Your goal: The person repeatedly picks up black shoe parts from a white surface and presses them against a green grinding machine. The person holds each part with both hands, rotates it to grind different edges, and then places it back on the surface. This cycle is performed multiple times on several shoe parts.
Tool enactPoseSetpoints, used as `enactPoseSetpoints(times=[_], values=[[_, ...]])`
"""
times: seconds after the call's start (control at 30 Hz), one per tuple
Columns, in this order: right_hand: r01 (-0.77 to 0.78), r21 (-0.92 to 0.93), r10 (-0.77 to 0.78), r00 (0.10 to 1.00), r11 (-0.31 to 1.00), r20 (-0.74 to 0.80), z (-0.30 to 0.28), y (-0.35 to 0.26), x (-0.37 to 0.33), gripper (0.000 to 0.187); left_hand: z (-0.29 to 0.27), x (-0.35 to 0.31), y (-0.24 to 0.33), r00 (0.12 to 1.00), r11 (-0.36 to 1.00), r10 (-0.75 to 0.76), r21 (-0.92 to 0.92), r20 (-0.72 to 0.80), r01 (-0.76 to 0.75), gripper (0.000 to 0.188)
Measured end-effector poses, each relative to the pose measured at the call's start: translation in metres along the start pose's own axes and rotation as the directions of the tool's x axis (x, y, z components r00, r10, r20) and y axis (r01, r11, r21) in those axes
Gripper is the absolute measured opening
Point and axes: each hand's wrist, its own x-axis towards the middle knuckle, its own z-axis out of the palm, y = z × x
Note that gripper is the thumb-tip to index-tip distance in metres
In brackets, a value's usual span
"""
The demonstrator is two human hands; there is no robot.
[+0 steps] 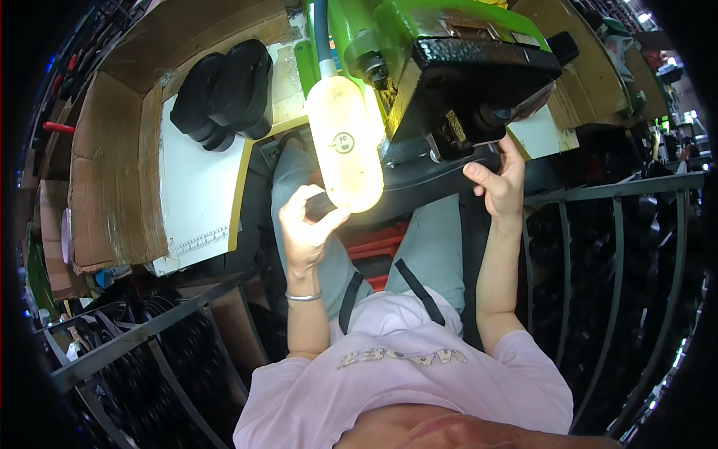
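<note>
A glowing oblong lamp (344,161) hangs in front of me and hides part of the work area. My left hand (308,224) is at its lower end, thumb and fingers bent together around something dark that the glare and the lamp mostly hide. To the right, under the black head (479,75) of a green machine (419,22), a dark curved piece (441,176) runs across. At its right end is my right hand (499,179), fingers raised behind it and thumb in front. What the piece is, I cannot make out.
Black shoe soles (232,93) lie stacked on a white board (198,179) with a yellow edge, at the left. Cardboard walls (116,165) stand around it. Metal racks with dark items flank me, one rail (613,188) on the right. Something red (370,251) shows between my legs.
</note>
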Motion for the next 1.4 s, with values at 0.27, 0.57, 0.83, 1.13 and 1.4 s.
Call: enactPoseSetpoints(times=[0.27, 0.57, 0.83, 1.13, 1.4], values=[[0.178, -0.027, -0.178, 0.984, 0.984, -0.012, -0.025, 0.003, -0.001, 0.063, 0.041, 0.006, -0.014, 0.943, 0.849, 0.334, 0.431, 0.012, -0.306, 0.038], [0.134, -0.202, -0.140, 0.990, 0.970, -0.016, -0.018, -0.024, 0.009, 0.059, 0.049, 0.021, -0.012, 0.973, 0.958, 0.226, 0.169, 0.046, -0.231, 0.036], [0.154, -0.063, -0.149, 0.985, 0.986, 0.085, 0.033, -0.006, -0.009, 0.059, -0.009, 0.009, 0.007, 0.977, 0.933, 0.203, 0.316, -0.068, -0.172, 0.028], [0.175, -0.114, -0.162, 0.980, 0.978, 0.112, 0.066, 0.046, -0.040, 0.059, -0.040, -0.005, 0.033, 0.961, 0.520, 0.185, 0.809, 0.206, -0.274, 0.039], [0.252, -0.012, -0.252, 0.967, 0.968, 0.040, 0.054, 0.055, -0.033, 0.071, 0.033, 0.004, 0.029, 0.895, 0.358, 0.364, 0.849, 0.256, -0.389, 0.052]])
